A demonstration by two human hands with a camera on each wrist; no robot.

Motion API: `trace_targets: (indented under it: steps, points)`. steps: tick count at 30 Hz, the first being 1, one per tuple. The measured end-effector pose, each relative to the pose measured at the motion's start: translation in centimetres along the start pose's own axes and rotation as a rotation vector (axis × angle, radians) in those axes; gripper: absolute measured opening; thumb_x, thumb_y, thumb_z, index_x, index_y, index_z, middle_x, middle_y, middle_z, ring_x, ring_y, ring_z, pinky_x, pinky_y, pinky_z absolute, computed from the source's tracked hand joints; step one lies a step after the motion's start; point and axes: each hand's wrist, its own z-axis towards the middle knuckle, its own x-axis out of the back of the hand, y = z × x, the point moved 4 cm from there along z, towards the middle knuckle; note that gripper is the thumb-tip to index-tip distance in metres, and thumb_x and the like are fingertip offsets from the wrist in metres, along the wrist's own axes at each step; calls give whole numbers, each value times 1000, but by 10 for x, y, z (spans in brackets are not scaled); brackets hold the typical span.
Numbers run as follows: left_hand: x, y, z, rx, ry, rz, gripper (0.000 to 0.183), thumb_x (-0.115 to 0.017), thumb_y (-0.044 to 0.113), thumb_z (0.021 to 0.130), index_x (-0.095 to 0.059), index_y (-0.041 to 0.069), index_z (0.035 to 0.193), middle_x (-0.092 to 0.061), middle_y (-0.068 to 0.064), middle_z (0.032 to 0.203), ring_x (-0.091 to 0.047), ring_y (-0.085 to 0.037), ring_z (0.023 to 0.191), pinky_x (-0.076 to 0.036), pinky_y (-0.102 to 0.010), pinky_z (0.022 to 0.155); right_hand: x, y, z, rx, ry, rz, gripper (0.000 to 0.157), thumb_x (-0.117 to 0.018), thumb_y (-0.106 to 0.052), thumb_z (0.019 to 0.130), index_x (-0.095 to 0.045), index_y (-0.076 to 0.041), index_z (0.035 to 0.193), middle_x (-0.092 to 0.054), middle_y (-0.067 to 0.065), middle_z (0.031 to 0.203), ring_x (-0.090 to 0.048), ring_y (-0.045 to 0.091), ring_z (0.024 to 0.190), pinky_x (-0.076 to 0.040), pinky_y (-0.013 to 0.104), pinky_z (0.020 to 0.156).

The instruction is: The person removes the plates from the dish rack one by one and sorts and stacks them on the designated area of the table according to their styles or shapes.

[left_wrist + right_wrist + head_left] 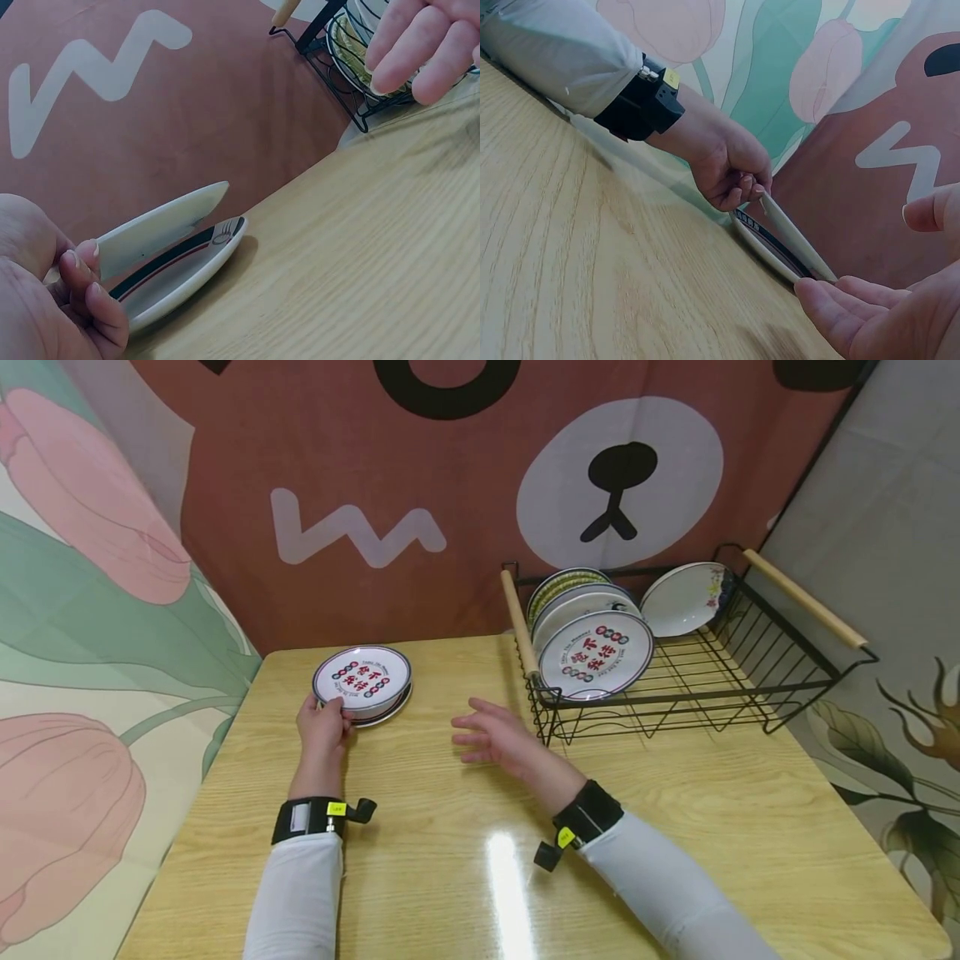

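My left hand [322, 724] pinches the near left rim of a white plate [363, 675] with a blue edge and red lettering, thumb on top. Beneath it, a second plate [180, 277] with a dark green and red band lies on the table. The left wrist view shows the upper plate [154, 229] tilted, with a gap between the two on the right side. Over the table, between these plates and the rack, my right hand [498, 743] is held with fingers extended and nothing in it.
A black wire dish rack [720, 693] with wooden handles stands at the back right. A red-lettered plate [596, 656] leans at its left, with several others behind. A flowered white dish [678, 602] stands farther right. A printed cloth [360, 602] hangs behind the wooden table [420, 860].
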Motion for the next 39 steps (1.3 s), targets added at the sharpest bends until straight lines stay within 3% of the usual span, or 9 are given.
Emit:
trace_targets:
  steps: [8, 17, 30, 39]
  points:
    - [1, -4, 2, 9, -22, -6, 53, -52, 14, 106, -43, 26, 156, -59, 4, 69, -50, -6, 49, -42, -22, 47, -3, 2, -1, -6, -14, -20, 71, -48, -22, 106, -12, -10, 166, -50, 20, 155, -54, 44, 138, -54, 53, 104]
    - [4, -7, 8, 41, -9, 31, 52, -51, 19, 107, -41, 28, 157, -60, 4, 73, -49, -6, 51, -43, -22, 48, -2, 4, -1, -13, -6, -26, 70, -48, -22, 106, -14, -12, 166, -52, 20, 153, -59, 41, 133, -58, 48, 98]
    - [7, -9, 9, 23, -14, 72, 53, -51, 17, 106, -40, 23, 158, -57, 5, 66, -47, -6, 48, -41, -23, 44, -3, 4, -3, -13, -6, -32, 63, -45, -20, 107, -19, -12, 165, -54, 21, 152, -60, 41, 133, -58, 49, 99]
    - [9, -12, 11, -28, -5, 204, 58, -51, 18, 105, -35, 23, 161, -59, 6, 62, -50, -7, 48, -42, -23, 43, -4, 5, -3, -6, -25, -57, 61, -47, -20, 106, -27, -14, 163, -56, 22, 149, -64, 41, 127, -56, 53, 101]
